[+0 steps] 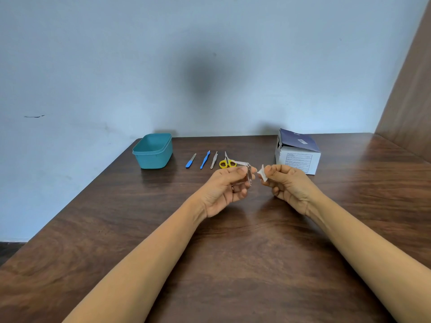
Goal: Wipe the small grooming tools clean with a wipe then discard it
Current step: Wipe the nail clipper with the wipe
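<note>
My left hand holds a metal nail clipper above the table, its lever swung open toward the back. My right hand pinches a small white wipe just right of the clipper, a small gap apart. On the table behind my hands lie a blue-handled nail file, a blue cuticle tool, metal tweezers and yellow-handled scissors in a row.
A teal plastic tub stands open at the back left of the wooden table. A white and navy cardboard box with its flap up sits at the back right. A wall runs behind the table.
</note>
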